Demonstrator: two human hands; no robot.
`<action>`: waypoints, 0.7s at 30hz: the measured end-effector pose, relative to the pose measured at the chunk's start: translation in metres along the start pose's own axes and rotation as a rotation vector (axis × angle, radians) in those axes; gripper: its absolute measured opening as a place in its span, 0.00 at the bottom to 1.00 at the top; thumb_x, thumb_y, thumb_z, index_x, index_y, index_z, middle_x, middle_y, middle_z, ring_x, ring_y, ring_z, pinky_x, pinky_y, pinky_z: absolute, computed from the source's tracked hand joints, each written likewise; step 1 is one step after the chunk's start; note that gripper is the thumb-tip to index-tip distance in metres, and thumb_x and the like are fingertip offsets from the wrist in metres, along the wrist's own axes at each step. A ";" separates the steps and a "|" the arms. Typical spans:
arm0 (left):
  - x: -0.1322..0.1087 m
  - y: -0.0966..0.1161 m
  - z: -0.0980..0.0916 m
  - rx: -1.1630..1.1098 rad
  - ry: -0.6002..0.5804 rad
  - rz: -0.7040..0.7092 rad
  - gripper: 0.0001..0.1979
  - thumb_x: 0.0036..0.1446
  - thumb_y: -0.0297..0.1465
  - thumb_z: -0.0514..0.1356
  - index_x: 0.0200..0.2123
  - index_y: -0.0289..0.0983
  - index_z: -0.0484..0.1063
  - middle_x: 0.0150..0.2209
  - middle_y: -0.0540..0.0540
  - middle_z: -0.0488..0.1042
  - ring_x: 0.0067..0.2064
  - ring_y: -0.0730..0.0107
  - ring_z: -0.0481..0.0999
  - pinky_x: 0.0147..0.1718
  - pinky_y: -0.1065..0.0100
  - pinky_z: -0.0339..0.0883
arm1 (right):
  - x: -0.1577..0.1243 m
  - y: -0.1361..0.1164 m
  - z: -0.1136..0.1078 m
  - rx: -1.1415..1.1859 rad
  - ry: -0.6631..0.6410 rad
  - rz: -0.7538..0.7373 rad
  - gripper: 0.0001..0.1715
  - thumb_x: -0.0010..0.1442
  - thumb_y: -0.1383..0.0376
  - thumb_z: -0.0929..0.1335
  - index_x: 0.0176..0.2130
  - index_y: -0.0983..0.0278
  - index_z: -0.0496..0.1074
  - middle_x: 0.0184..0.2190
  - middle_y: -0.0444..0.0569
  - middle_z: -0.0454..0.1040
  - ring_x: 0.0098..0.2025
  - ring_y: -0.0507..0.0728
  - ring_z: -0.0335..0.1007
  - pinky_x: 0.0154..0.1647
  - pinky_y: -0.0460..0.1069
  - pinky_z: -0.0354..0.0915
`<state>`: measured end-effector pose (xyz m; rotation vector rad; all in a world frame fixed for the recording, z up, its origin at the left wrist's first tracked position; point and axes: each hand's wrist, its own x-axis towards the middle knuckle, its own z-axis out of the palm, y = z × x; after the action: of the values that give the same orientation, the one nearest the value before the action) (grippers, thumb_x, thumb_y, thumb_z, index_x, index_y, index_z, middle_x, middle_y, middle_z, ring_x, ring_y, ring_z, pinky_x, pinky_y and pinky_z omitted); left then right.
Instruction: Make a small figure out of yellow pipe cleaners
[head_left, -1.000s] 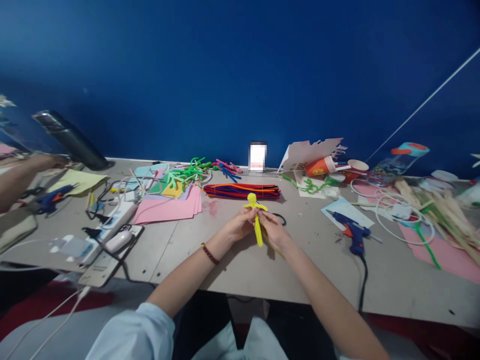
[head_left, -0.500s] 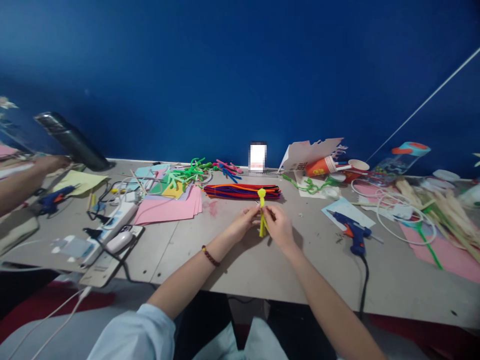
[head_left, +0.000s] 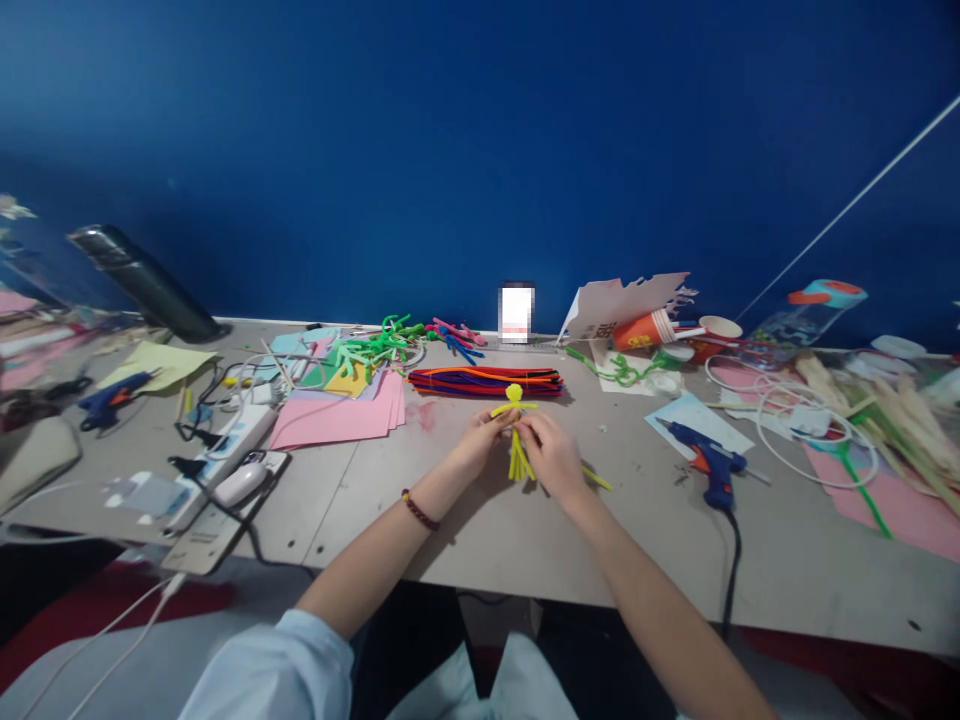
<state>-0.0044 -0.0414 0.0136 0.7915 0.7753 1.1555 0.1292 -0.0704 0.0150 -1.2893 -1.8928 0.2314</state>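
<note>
Between my hands is a small yellow pipe cleaner figure (head_left: pixel 517 462), with a round knob at the top and several strands hanging below. A yellow strand crosses it sideways just under the knob. My left hand (head_left: pixel 481 446) pinches it from the left, below the knob. On the other side, my right hand (head_left: pixel 551 452) has its fingers closed on the figure too. A yellow pipe cleaner end (head_left: pixel 598 481) shows past my right hand; whether it joins the figure is hidden. A bundle of red, orange and purple pipe cleaners (head_left: pixel 480 382) lies just beyond.
A blue glue gun (head_left: pixel 712 465) with its cord lies to the right, by light blue paper. Pink paper sheets (head_left: pixel 337 415), green pipe cleaner pieces (head_left: pixel 375 345) and a power strip (head_left: pixel 221 460) are on the left. Orange paper cups (head_left: pixel 645 330) lie at the back.
The yellow figure's strands are spread apart, and a strand now sticks out sideways under its knob. A yellow end appears right of my right hand. Another person's arm has left the far left.
</note>
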 end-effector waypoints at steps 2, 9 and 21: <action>0.001 -0.001 -0.001 -0.020 -0.037 0.026 0.08 0.44 0.32 0.69 0.28 0.35 0.77 0.28 0.48 0.75 0.31 0.75 0.71 0.33 0.73 0.62 | 0.000 0.002 0.000 0.029 0.009 0.022 0.18 0.66 0.59 0.57 0.33 0.62 0.71 0.32 0.49 0.74 0.35 0.56 0.70 0.35 0.48 0.61; -0.001 0.001 0.000 -0.121 -0.122 -0.088 0.07 0.44 0.30 0.69 0.29 0.35 0.77 0.30 0.47 0.76 0.33 0.73 0.73 0.35 0.72 0.64 | 0.000 0.007 0.005 0.155 -0.011 0.139 0.20 0.64 0.56 0.58 0.33 0.61 0.73 0.31 0.50 0.76 0.33 0.58 0.71 0.35 0.49 0.63; -0.006 0.002 0.004 -0.239 -0.137 -0.119 0.11 0.43 0.31 0.69 0.31 0.34 0.76 0.29 0.48 0.75 0.29 0.77 0.71 0.29 0.74 0.62 | 0.006 0.012 0.015 0.855 -0.131 0.454 0.26 0.51 0.43 0.67 0.31 0.63 0.73 0.24 0.46 0.74 0.24 0.53 0.69 0.27 0.48 0.66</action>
<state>-0.0028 -0.0474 0.0179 0.6089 0.5513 1.0527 0.1264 -0.0557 0.0020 -1.0682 -1.3029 1.2330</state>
